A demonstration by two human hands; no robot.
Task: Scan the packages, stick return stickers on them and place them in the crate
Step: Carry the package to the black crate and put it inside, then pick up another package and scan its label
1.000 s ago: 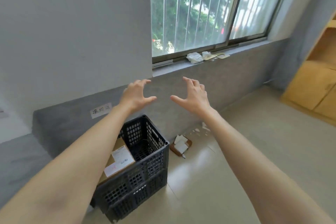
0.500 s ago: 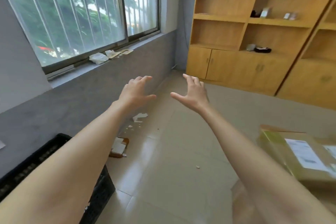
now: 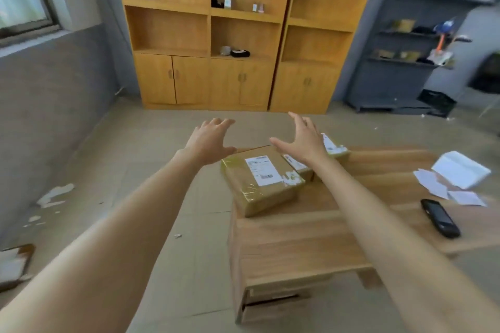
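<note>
Nearest cardboard package (image 3: 261, 180), white shipping label up, lies at the left end of the wooden table (image 3: 305, 240); two smaller packages (image 3: 334, 149) sit just behind it. Left hand (image 3: 209, 143) and right hand (image 3: 304, 140) hover above it, fingers spread, holding nothing. Black handheld scanner (image 3: 439, 217) and loose white sticker sheets (image 3: 446, 186) lie toward the right end. Crate not in view. Judged step: reaching for a package. Next: close both hands on its sides, then scan.

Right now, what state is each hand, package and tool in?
Left hand: open, empty.
Right hand: open, empty.
Nearest package: taped shut, label up, on the table.
Scanner: lying flat, unheld.
Sticker sheets: loose on the table.
Cupboard doors: closed.
</note>
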